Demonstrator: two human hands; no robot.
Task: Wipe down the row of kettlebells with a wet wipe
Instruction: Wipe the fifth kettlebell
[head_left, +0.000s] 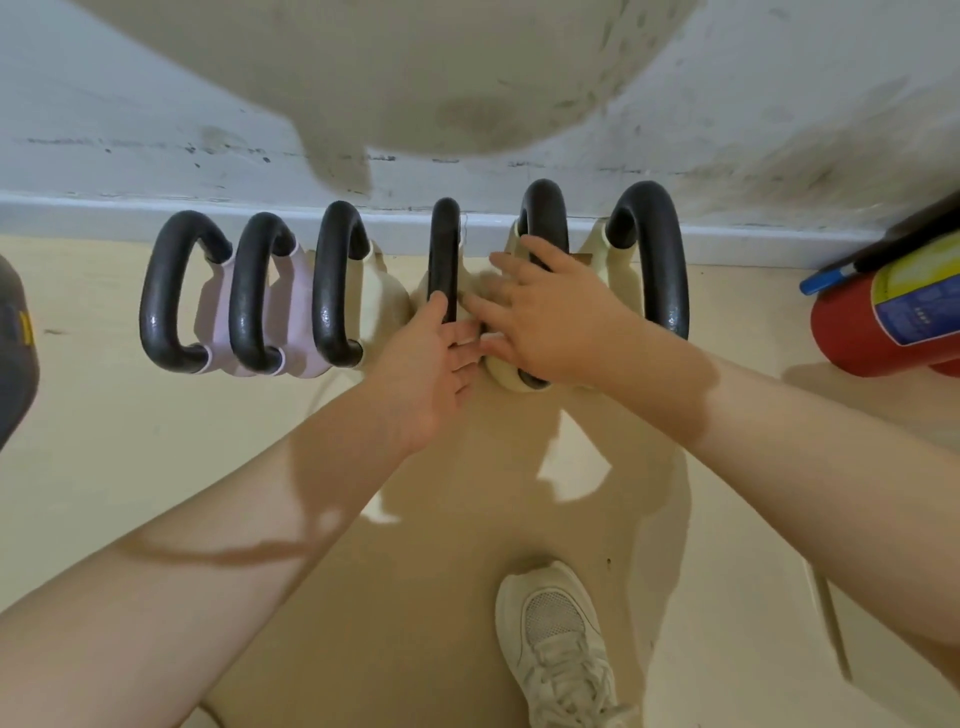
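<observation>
Six kettlebells with black handles stand in a row along the wall, seen from above. Two pink ones (218, 312) are on the left, and the other four are cream. My left hand (431, 374) grips the black handle (444, 244) of the fourth kettlebell. My right hand (550, 317) lies spread between the fourth and fifth kettlebell (545, 213). It presses a pale wet wipe (485, 285) onto the cream body, and most of the wipe is hidden under the fingers. The third kettlebell (332, 280) and sixth kettlebell (660, 249) are untouched.
A red fire extinguisher (883, 322) lies on the floor at the right. My white shoe (556, 639) stands on the beige floor below the hands. A dark object (13, 353) sits at the left edge. A large pale rounded shape (415, 67) hangs above the row against the stained wall.
</observation>
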